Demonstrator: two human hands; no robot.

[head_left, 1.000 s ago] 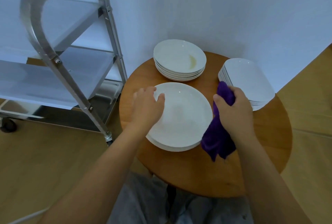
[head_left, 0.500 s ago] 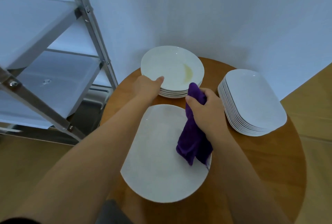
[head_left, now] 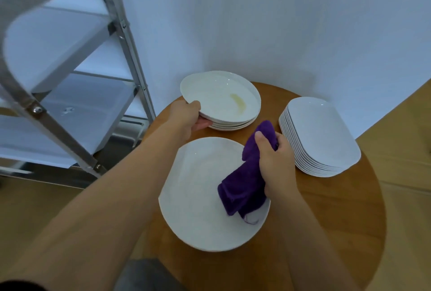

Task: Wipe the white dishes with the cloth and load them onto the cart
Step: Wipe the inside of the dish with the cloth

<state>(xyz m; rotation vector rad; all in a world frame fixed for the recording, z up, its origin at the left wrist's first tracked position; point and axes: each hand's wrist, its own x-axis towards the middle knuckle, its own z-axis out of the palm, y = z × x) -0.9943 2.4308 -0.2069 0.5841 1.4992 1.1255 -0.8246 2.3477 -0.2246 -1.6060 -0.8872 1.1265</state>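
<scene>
The left hand (head_left: 189,116) grips the near-left rim of the top bowl (head_left: 221,97), thumb over the edge and fingers beneath, so that side sits tilted up off the stack of bowls (head_left: 233,125) at the back of the round wooden worktop (head_left: 338,209). A yellowish smear (head_left: 238,100) marks the inside of that bowl. The right hand (head_left: 275,162) is closed around a bunched purple cloth (head_left: 242,188), whose loose end hangs down onto the right part of a large white plate (head_left: 200,195) lying nearest the person. To the right, a stack of rounded rectangular dishes (head_left: 321,134) stands near the worktop's edge, apart from the plate. The metal cart (head_left: 77,85) with its pale shelves stands on the floor to the left, beside the worktop and against the white wall (head_left: 279,22).
</scene>
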